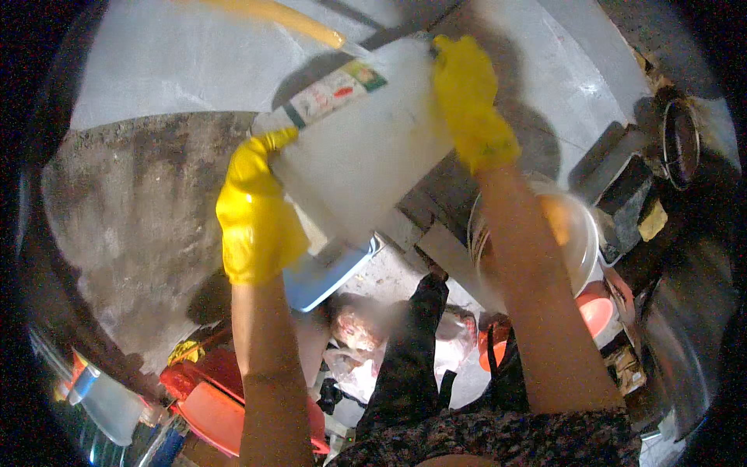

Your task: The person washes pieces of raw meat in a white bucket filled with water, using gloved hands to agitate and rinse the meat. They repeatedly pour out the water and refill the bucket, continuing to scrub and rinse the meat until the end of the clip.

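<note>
I hold a whitish plastic container, tilted in front of me, with a printed label along its far left side. My left hand, in a yellow rubber glove, grips its left edge with the thumb towards the label. The right hand, gloved the same way and blurred, holds the upper right edge. From the far left a yellow hose reaches in, its mouth near the label, and a clear stream of water runs from it onto the container. The container's underside is hidden.
Below the container lies a blue plastic tray or lid. A clear plastic tub stands under my right forearm. Further right are a dark rectangular bin and a round rimmed vessel. Red basins sit lower left; plastic bags lie near my legs.
</note>
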{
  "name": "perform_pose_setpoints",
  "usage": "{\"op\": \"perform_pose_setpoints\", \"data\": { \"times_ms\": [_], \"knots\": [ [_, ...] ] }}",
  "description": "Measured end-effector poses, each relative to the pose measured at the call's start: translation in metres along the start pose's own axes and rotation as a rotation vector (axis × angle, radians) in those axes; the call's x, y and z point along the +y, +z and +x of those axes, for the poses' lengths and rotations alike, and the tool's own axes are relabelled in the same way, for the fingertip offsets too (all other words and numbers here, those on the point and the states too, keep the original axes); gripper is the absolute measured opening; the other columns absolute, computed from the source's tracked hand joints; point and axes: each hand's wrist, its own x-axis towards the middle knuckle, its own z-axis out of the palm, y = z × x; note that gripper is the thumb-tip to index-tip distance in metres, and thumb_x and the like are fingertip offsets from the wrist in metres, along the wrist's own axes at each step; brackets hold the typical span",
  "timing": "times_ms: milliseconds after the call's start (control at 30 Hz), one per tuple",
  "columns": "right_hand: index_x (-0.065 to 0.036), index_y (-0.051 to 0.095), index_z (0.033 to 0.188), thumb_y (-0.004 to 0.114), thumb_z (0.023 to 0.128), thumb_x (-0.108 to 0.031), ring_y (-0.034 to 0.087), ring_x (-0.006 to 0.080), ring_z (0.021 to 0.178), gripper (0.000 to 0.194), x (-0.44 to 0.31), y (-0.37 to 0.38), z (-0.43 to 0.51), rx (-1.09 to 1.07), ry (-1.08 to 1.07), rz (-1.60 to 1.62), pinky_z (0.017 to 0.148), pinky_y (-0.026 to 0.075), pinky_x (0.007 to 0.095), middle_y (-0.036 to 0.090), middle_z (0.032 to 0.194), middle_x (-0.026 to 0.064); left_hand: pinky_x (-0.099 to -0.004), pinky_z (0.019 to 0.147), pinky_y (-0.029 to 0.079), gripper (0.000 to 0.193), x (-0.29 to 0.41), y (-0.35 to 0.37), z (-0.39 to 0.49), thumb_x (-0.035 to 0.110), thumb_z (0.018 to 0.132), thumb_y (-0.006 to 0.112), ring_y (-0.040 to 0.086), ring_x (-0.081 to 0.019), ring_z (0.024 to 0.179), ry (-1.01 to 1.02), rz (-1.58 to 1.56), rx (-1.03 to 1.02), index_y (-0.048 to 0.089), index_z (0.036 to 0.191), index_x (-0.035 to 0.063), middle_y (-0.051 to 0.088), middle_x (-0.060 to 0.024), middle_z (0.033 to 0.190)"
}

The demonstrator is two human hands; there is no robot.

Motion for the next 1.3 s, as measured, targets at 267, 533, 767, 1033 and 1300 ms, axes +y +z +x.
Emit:
{"op": "perform_pose_setpoints", "data": {
  "times_ms": [267,533,767,1033,1300],
  "knots": [
    [-0.011,0.069,0.102,0.060,0.086,-0.020,0.063,0.0374,0.087,0.020,-0.109,-0.015,-0.075,-0.073,-0.330,0.288,0.076,0.052,0.0506,0.065,0.100,0.0158,-0.0304,0.080,0.048,0.018,-0.051,-0.033,0.063,0.025,0.087,0.071,0.060,-0.0176,0.083,0.293,0.442,0.170,0.075,0.100,0.0139,0.071,-0.0048,0.095],
    [-0.009,0.071,0.096,0.062,0.084,-0.020,0.064,0.0367,0.084,0.019,-0.027,0.007,0.021,-0.040,-0.152,0.061,0.075,0.052,0.0497,0.066,0.094,0.0149,-0.0311,0.078,0.044,0.024,-0.083,-0.087,0.101,0.032,0.086,0.075,0.056,-0.0134,0.083,0.002,0.448,0.056,0.078,0.105,0.0168,0.070,-0.0024,0.096],
    [-0.013,0.068,0.106,0.064,0.085,-0.025,0.062,0.0370,0.089,0.024,-0.052,-0.003,-0.011,0.015,-0.217,0.127,0.077,0.052,0.0503,0.063,0.101,0.0142,-0.0285,0.080,0.048,0.025,-0.076,-0.075,0.077,0.020,0.088,0.072,0.059,-0.0157,0.086,0.221,0.633,0.110,0.074,0.112,0.0154,0.070,-0.0034,0.101],
    [-0.020,0.066,0.113,0.062,0.087,-0.029,0.061,0.0333,0.086,0.028,-0.144,-0.020,-0.097,-0.097,-0.342,0.287,0.070,0.052,0.0488,0.058,0.103,0.0079,-0.0324,0.092,0.052,0.030,-0.046,-0.058,0.062,0.015,0.092,0.066,0.064,-0.0200,0.100,-0.005,-0.224,-0.070,0.067,0.122,0.0082,0.069,-0.0091,0.113],
    [-0.015,0.071,0.104,0.065,0.079,-0.015,0.061,0.0304,0.072,0.025,-0.118,0.015,-0.035,0.068,-0.015,0.303,0.060,0.052,0.0446,0.062,0.089,0.0073,-0.0446,0.104,0.046,0.089,-0.051,-0.048,0.079,0.074,0.089,0.049,0.058,-0.0330,0.116,-0.178,-0.741,-0.111,0.050,0.137,-0.0006,0.057,-0.0176,0.133]
  ]
}}
